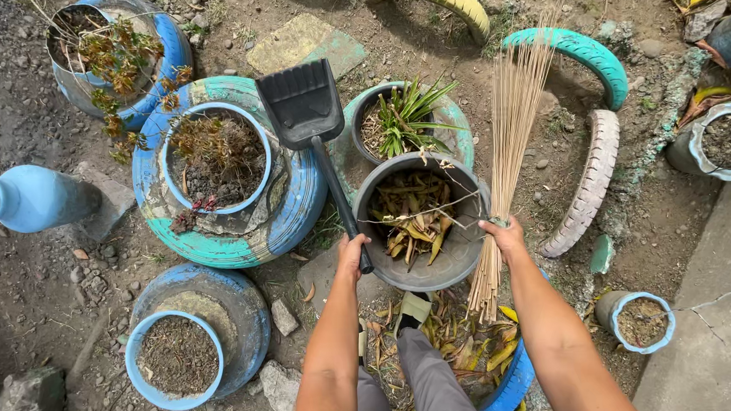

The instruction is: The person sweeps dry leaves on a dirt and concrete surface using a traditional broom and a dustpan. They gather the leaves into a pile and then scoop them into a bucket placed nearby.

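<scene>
1. I am gripping the long handle of a black dustpan with my left hand, my fingers wrapped tight around the bottom end of the handle.
2. The dustpan itself is reaching up and away from that grip — its scoop is lying over the rim of the blue-and-teal painted tyre planter, up and to the left of the grey basin.
3. My right hand is clenching a bundle of thin straw-coloured broom sticks, pinched together at about the middle of their length.
4. The sticks are fanning out above my fist toward the teal half-buried tyre, while their bound ends are hanging below my fist, just past the basin's right rim.
5. The grey basin is sitting between my two hands, holding dry brown and yellow leaves and a few twigs.
6. Just behind the basin a leafy green plant is growing in a dark pot.
7. More fallen leaves are lying on the ground below the basin, about my grey trouser legs.
</scene>
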